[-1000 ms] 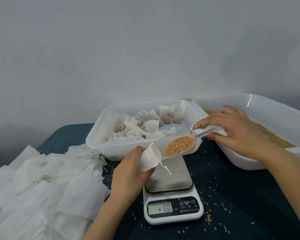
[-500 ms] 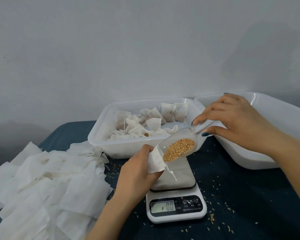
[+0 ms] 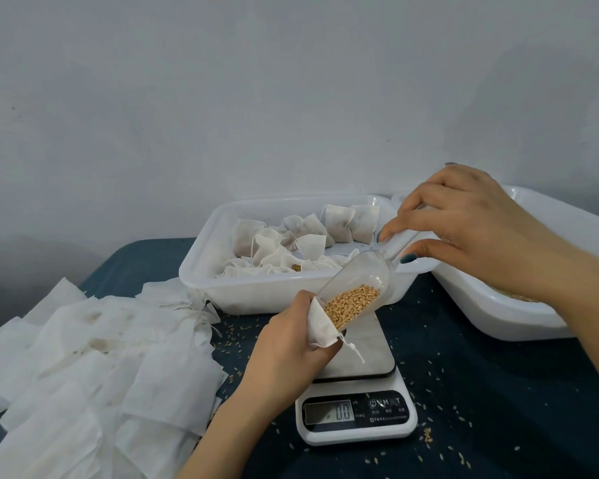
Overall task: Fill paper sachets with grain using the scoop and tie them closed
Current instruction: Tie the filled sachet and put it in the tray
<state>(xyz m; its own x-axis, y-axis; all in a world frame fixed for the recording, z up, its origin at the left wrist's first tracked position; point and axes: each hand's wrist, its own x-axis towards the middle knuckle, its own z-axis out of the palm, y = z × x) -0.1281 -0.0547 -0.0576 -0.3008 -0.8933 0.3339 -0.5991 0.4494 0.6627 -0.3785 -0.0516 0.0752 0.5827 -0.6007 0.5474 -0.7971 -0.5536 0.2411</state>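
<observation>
My left hand (image 3: 287,344) grips a small white paper sachet (image 3: 320,326) with its mouth held open over the scale; its drawstring hangs down to the right. My right hand (image 3: 464,229) pinches the handle of a clear plastic scoop (image 3: 367,278), tilted steeply down to the left. Golden grain (image 3: 348,302) has slid to the scoop's lip, which sits inside the sachet's mouth. A loose pile of empty flat sachets (image 3: 94,368) lies at the left on the dark blue cloth.
A white digital scale (image 3: 358,409) reading 0.0 stands under my hands. Behind it is a white tray (image 3: 201,264) holding several filled, tied sachets. Another white tray (image 3: 498,312) with grain sits at the right. Stray grains dot the cloth.
My right hand rose and tipped the scoop steeper, so the grain slid toward the sachet. The scoop's lip went into the sachet's mouth. My left hand stayed over the scale.
</observation>
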